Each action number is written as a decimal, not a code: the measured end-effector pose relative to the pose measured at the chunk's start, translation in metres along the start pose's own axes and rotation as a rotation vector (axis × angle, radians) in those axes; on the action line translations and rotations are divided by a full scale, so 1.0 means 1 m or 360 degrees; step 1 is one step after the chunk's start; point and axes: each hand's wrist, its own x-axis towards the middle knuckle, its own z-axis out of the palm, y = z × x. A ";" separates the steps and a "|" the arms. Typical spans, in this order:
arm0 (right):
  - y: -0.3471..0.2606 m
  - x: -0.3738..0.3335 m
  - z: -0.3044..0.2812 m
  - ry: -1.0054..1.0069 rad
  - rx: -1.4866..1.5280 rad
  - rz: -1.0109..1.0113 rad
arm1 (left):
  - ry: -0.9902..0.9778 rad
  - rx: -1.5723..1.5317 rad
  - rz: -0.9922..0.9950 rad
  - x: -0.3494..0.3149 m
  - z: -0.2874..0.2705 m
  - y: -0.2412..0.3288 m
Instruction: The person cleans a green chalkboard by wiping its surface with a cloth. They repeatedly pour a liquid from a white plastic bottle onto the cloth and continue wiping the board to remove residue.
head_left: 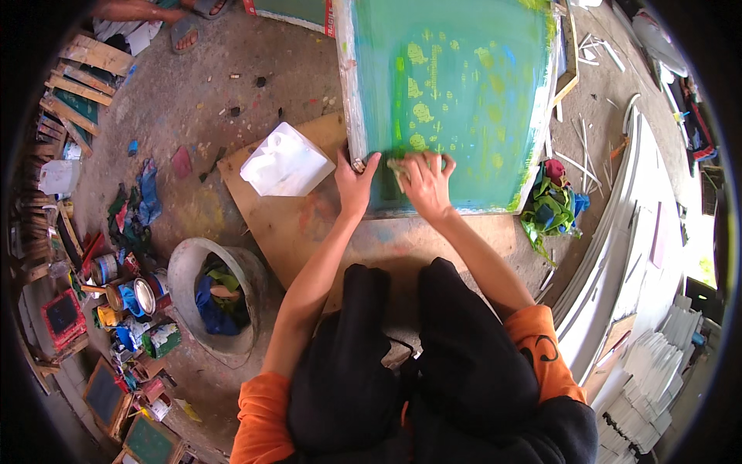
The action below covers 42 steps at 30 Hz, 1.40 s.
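In front of me a screen-printing frame (495, 100) with green mesh and pale, paint-marked edges lies on a wooden board (301, 220). Rows of small yellowish figures show on the mesh. My left hand (355, 184) is closed around the frame's near left corner, thumb on top and the other fingers mostly hidden. With bent fingers, my right hand (425, 182) presses a small, crumpled, greenish-yellow rag (398, 172) onto the mesh near the frame's close edge. A white sheet or shallow paper holder (282, 162) sits on the board, left of my left hand.
A grey bucket (182, 290) with rags inside stands at my left, beside paint cans (139, 296). Colourful rags (553, 203) lie right of the frame. Long white strips (610, 216) are stacked farther right. Another person's foot (184, 35) shows at the far left.
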 end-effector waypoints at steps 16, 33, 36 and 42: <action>0.009 0.016 -0.002 -0.0006 -0.0050 0.0039 | 0.0028 0.0190 0.0079 -0.004 -0.001 -0.006; 0.006 -0.012 -0.009 -0.0048 0.0029 0.0223 | 0.0073 0.0180 0.0139 -0.005 -0.002 -0.002; 0.008 -0.006 -0.008 -0.0075 0.0131 0.0295 | 0.0075 0.0162 0.0130 -0.005 0.000 -0.003; 0.008 -0.009 -0.006 -0.0067 0.0065 0.0319 | 0.0039 0.0139 0.0128 -0.005 0.000 -0.004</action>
